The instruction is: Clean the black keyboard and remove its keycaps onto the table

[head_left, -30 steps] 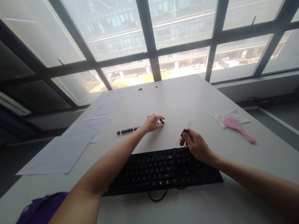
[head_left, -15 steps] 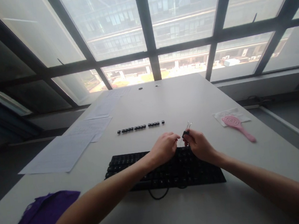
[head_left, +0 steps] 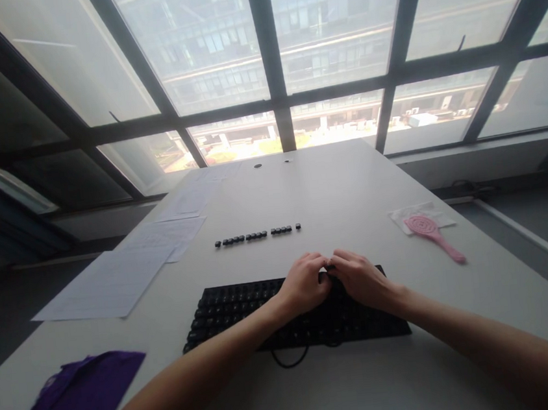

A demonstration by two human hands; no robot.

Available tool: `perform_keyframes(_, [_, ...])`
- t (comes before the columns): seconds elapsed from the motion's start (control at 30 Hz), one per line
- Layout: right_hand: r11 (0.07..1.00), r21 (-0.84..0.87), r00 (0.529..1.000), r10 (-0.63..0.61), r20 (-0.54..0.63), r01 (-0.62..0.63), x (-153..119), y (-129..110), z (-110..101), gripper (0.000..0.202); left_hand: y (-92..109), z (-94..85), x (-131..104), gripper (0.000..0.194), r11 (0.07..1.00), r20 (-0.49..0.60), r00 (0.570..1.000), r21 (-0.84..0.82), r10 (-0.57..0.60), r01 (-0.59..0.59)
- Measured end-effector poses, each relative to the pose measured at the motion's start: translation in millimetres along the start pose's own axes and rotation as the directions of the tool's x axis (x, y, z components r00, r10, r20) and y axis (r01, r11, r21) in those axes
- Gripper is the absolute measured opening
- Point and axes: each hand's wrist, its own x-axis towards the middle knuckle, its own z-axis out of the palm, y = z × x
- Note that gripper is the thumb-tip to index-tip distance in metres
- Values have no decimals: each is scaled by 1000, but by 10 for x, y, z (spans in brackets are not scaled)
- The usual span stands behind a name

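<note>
A black keyboard [head_left: 236, 310] lies on the table, with both hands over its far right part. My left hand [head_left: 307, 280] is closed, fingers curled, thumb low by the keys. What its fingers hold, if anything, is hidden. Touching or nearly touching it at the fingertips, my right hand [head_left: 357, 273] is closed round the wire keycap puller seen in it a moment earlier. Only a small dark bit [head_left: 329, 266] shows between the two hands; the wires are hidden. Beyond the keyboard stands a row of small black keycaps [head_left: 256, 235], in groups, with a single one at each end.
On the right lies a pink hairbrush [head_left: 426, 227], partly on a white wrapper [head_left: 396, 219]. White paper sheets [head_left: 106, 284] cover the left side. A purple cloth [head_left: 79, 401] lies near left. A black cable [head_left: 291, 365] loops out at the keyboard's near edge.
My right hand has turned over and lowered to the keyboard's far edge, hiding the puller's wires. My left hand has closed in beside it. The keycap row is unchanged.
</note>
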Motion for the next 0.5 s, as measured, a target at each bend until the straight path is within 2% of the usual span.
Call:
perform_keyframes(0.07, [1000, -17, 1000, -15, -7, 15, -16, 13, 7, 16, 30, -21, 4, 14, 999, 22, 1000, -36, 3, -2])
perform_keyframes(0.17, [998, 37, 998, 55, -41, -54, -24, 24, 6, 18, 26, 1, 11, 4, 998, 15, 1000, -68, -11, 11])
perform_keyframes(0.27, [982, 116, 984, 160, -80, -150, -19, 31, -7, 20, -8, 63, 7, 3, 995, -11, 1000, -95, -27, 26])
perform_keyframes(0.5, [946, 226, 942, 278, -188, -234, 17, 29, -48, 22, 4, 97, -11, 12, 978, -119, 992, -208, -48, 22])
